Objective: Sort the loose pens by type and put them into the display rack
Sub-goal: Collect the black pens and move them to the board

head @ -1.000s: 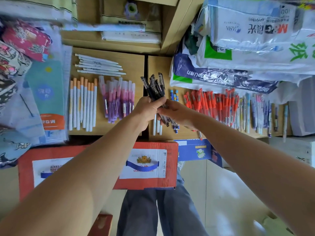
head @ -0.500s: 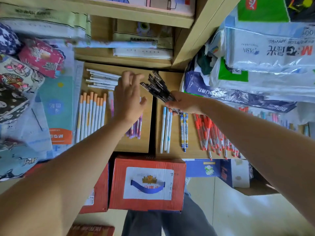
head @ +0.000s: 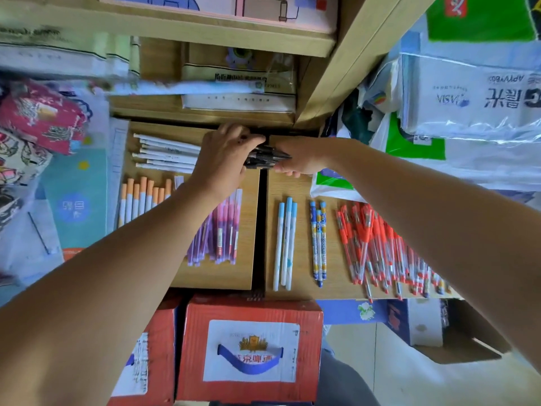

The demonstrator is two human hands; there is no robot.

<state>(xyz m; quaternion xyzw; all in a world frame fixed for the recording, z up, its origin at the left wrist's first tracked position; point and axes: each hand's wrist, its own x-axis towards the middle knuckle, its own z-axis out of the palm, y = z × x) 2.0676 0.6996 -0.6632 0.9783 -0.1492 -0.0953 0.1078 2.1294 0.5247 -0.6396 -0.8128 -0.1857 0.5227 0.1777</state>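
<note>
A bundle of black pens [head: 265, 157] lies sideways between my two hands at the far end of the wooden shelf boards [head: 298, 183]. My left hand [head: 225, 159] curls over the bundle's left end and my right hand [head: 298, 158] grips its right end. On the boards lie sorted groups: white pens [head: 167, 155], orange-capped white pens [head: 140, 197], purple-pink pens [head: 222, 230], light blue pens [head: 285, 244], patterned blue pens [head: 319, 244] and a heap of red pens [head: 371, 247].
Red cardboard boxes [head: 251, 350] stand below the boards' front edge. Plastic-wrapped paper packs [head: 468, 95] pile up at the right, fabric pouches [head: 38, 118] and a teal notebook [head: 76, 197] at the left. An upper shelf [head: 234, 92] holds flat packets.
My left hand swung right from above the purple pens and closed on the black bundle. My right hand carried the bundle farther back and turned it sideways, low over the boards.
</note>
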